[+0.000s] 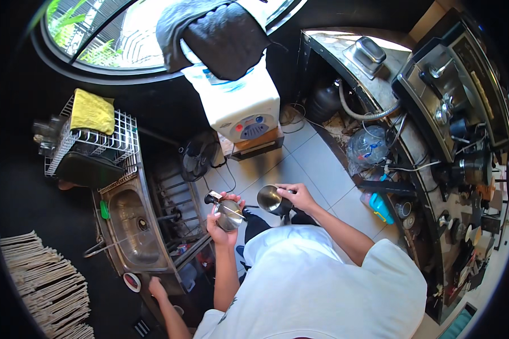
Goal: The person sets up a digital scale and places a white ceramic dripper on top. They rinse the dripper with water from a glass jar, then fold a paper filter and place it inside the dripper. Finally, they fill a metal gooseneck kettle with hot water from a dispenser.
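Observation:
In front of the white shirt, my left hand (223, 229) is closed around a round, shiny metal vessel (229, 215); a black knob or handle with a pale piece shows at its upper left. To the right of it, my right hand (297, 195) grips the rim side of an open metal pitcher (269, 198), whose mouth faces the camera and whose inside looks bare. The two vessels are apart. What the fingers under each one do is partly hidden.
A steel sink (131, 224) and a wire dish rack (125, 135) stand left. Ahead are a white water dispenser (248, 101) and a black fan (198, 156). An espresso machine (449, 93) sits on the right counter. Another person's forearm (167, 307) reaches in at lower left.

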A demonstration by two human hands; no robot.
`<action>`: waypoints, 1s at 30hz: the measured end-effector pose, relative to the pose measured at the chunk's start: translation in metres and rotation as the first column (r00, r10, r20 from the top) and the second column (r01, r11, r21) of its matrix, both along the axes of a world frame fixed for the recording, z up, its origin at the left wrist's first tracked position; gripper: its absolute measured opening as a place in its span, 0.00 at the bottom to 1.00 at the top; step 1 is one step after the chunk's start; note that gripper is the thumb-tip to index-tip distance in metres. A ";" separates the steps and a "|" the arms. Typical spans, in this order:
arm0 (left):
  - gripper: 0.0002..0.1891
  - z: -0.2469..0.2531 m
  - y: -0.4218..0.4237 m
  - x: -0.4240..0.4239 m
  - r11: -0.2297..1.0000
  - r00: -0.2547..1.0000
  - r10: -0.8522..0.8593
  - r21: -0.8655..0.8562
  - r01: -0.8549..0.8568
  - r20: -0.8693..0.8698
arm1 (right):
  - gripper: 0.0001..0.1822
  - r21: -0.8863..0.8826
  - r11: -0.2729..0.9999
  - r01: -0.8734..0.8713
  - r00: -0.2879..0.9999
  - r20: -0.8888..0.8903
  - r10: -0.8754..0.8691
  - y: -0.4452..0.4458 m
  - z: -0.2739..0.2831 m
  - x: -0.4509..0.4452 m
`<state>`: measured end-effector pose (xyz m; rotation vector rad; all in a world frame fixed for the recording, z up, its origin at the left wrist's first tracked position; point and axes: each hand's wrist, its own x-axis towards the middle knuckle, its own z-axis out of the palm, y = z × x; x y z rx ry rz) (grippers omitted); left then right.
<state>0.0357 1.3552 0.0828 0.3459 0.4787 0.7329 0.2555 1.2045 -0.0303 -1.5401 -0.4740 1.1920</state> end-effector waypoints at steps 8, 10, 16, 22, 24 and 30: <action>0.17 -0.087 0.046 0.081 0.997 0.973 -0.012 -0.077 -0.005 -0.228 | 0.17 -0.153 0.943 0.296 0.948 -0.072 -0.309 0.015 -0.111 0.086; 0.18 -0.103 0.066 0.098 0.997 0.977 0.005 -0.072 -0.021 -0.212 | 0.19 -0.190 0.940 0.285 0.944 -0.116 -0.310 0.039 -0.111 0.096; 0.20 -0.158 0.119 0.152 0.990 0.970 0.084 -0.096 -0.108 -0.226 | 0.17 -0.079 0.968 0.239 0.968 0.103 -0.230 0.125 -0.205 0.125; 0.21 -0.185 0.143 0.194 0.981 0.934 0.156 -0.058 -0.183 -0.322 | 0.16 -0.071 0.953 0.295 0.926 0.265 -0.267 0.216 -0.254 0.131; 0.21 -0.192 0.146 0.201 0.982 0.932 0.164 -0.040 -0.187 -0.322 | 0.17 -0.003 0.968 0.253 0.945 0.216 -0.246 0.234 -0.259 0.134; 0.21 -0.194 0.141 0.224 0.952 0.922 0.274 -0.057 -0.300 -0.273 | 0.20 0.340 0.922 0.182 0.870 0.381 -0.313 0.281 -0.289 0.160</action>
